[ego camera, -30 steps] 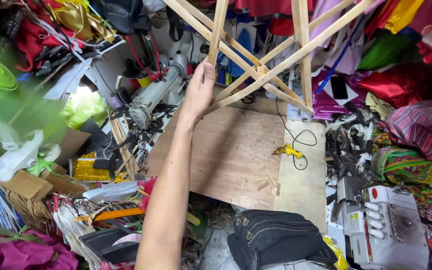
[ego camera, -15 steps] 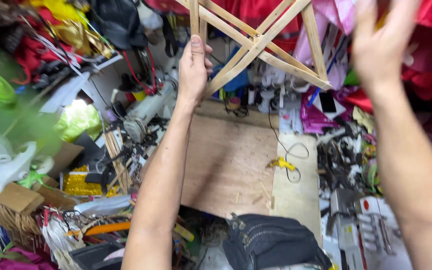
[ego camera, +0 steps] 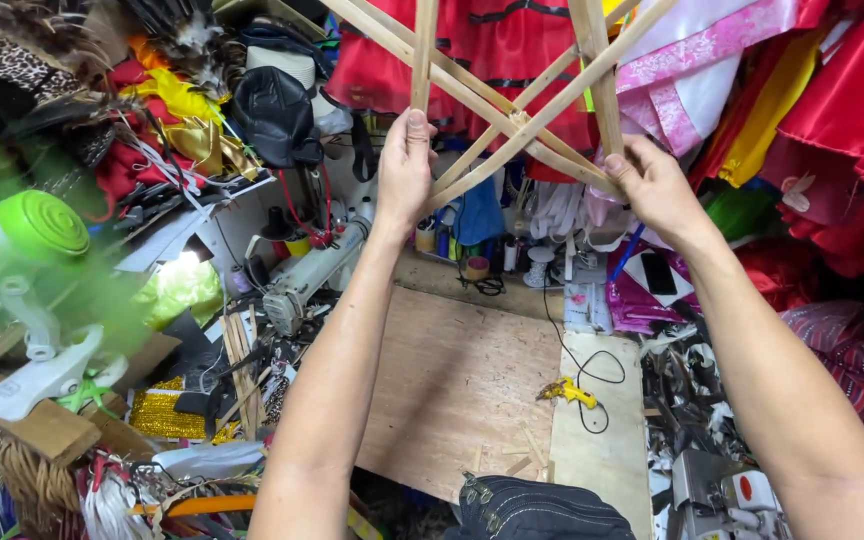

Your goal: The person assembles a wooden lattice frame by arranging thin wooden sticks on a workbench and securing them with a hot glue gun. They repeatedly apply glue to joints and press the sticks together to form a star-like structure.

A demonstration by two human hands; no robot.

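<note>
wooden frame [ego camera: 512, 110] of thin crossed slats is up in front of me, held between my two hands above the plywood board [ego camera: 452, 390]. my left hand [ego camera: 404, 168] is clenched round one upright slat, thumb pointing up along it, with the crossing of the slats just to the right of my knuckles. my right hand [ego camera: 655, 185] is grasping another slat where it meets a slanting one, fingers curled behind the wood and thumb on the front. the frame runs on above both hands and out of the top of the view.

below my left forearm sits a sewing machine [ego camera: 312, 275], and below and between my wrists a yellow glue gun [ego camera: 567, 392] lies on the board with its black cord looping away. red dresses [ego camera: 512, 40] hang behind the frame.

half a second ago my right hand was open and raised, apart from the wood, and only my left was gripping. now the right has closed on the frame, and the frame sits lower and more centred between my arms.
</note>
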